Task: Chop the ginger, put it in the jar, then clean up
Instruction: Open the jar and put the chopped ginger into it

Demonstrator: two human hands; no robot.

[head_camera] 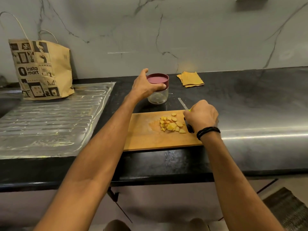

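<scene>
One jar (158, 96), lid (157, 80) on, stands behind one board (150, 139). Left hand (144, 87) curls over the lid, fingers gripping its rim. Right hand (201, 115) is fisted round one knife (182, 103), blade pointing away. Ginger (172, 124): one heap of cut pieces on the board, overlapping, not countable. One folded cloth (190, 79), one paper bag (41, 69).

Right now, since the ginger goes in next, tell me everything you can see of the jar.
The jar is a squat, round container with a clear, glass-like body and a maroon lid fitted on top. It looks empty. It stands upright on the black countertop behind the wooden cutting board, apart from it. The left hand grips the lid, fingers curled around its rim.
</scene>
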